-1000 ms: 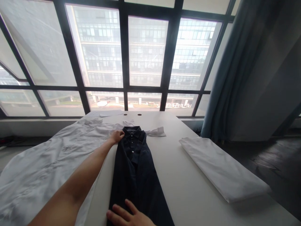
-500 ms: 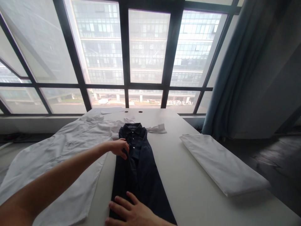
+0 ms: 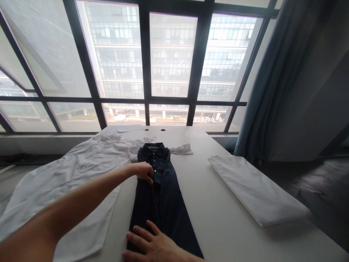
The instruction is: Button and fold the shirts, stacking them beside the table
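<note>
A dark navy shirt (image 3: 170, 203) lies lengthwise on the white table, folded narrow, with its collar and white buttons at the far end. My left hand (image 3: 144, 171) reaches across to the upper left part of the shirt, just below the collar. Its thumb and fingers pinch the dark cloth near the button line. Closer to me, my right hand (image 3: 152, 242) rests flat on the lower left of the shirt, fingers spread.
A white garment (image 3: 81, 167) is spread over the left side of the table (image 3: 212, 214), its sleeve reaching behind the collar. On the right lies a folded white cloth (image 3: 259, 189). Windows stand beyond the far edge, and a grey-blue curtain (image 3: 267, 91) hangs at right.
My left hand has shifted slightly right, drawing the pinched cloth toward the middle of the shirt. My right hand has stayed almost still.
</note>
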A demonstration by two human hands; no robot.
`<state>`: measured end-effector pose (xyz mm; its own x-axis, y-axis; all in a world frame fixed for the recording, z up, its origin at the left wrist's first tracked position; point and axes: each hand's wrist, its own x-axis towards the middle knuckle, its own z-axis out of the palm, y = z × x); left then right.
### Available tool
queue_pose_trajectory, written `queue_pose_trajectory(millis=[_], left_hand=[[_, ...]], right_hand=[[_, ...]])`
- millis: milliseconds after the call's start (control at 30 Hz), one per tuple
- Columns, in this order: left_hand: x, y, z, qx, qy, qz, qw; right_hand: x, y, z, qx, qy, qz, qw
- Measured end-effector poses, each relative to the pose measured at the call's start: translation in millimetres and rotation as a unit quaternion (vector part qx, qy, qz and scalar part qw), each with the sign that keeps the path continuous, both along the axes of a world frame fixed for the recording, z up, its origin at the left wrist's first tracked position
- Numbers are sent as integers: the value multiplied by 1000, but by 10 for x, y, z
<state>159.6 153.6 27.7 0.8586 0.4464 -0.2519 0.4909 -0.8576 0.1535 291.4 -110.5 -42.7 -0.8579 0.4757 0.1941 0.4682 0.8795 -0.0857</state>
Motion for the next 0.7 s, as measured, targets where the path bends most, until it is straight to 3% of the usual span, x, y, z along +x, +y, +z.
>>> queue_pose_trajectory(millis=[100,200,267,367,433,500,700], left_hand=[[-44,9,-148,84,-53,-34,994],[-193,119,-238,161,-109,-27,980],[-321,233,-291,221,-156,10,963],[-501,418,-407,291,-232,127,919],[-587,534,-502,301,-261,212,893],[-634,633,-591,281,-264,259,886],[-524,768,-684,246,-212,262,909]], right_hand=[[-6,-6,0,-1,1,-5,1000],[-13,-12,-5,-3,11,-7,1000],[-16,-13,-15,-5,17,-11,1000],[-15,-9,-37,-10,20,-16,1000],[-11,-6,-50,-14,21,-15,1000],[-6,-5,-55,-19,25,-15,999],[-19,-2,-31,-44,30,-17,998]])
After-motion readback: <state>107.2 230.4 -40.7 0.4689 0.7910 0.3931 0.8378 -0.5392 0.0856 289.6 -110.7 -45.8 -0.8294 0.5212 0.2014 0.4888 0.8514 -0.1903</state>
